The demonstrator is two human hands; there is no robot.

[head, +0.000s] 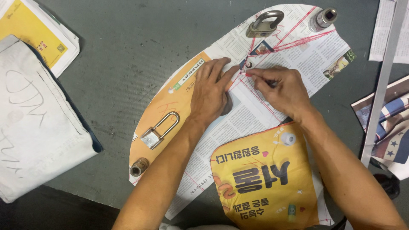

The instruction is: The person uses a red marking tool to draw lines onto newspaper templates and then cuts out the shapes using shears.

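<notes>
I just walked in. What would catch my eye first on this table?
Two bare hands meet mid-table on a curved newspaper cutout: the left hand presses it flat, the right hand pinches a red marker at crossing red lines. Padlocks and metal sockets weigh down its edges; a bright yellow cutout lies nearer.

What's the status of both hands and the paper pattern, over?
Left hand flat on newspaper pattern. Right hand pinching red marker. Padlocks weigh the paper down.
</notes>
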